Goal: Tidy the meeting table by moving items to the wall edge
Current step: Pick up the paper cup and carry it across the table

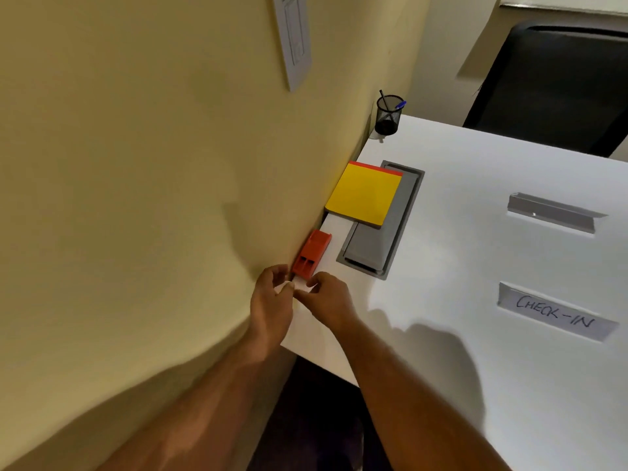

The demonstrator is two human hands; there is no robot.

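Note:
A small orange box-like item (312, 254) lies on the white table (475, 266) tight against the yellow wall. My left hand (272, 300) and my right hand (328, 299) meet just in front of its near end, fingers curled and fingertips close together. A small pale patch shows between the fingertips; whether it is a held piece or bare table is unclear. Farther along the wall edge lies a yellow notepad (363, 193) with a red top strip. A black mesh pen cup (389, 115) with pens stands in the far corner.
A grey cable hatch (380, 239) is set into the table beside the notepad. Two clear name-card holders stand at the right, one blank (552, 214), one reading CHECK-IN (555, 312). A black chair (557, 86) stands beyond the far edge. The near table edge runs just below my hands.

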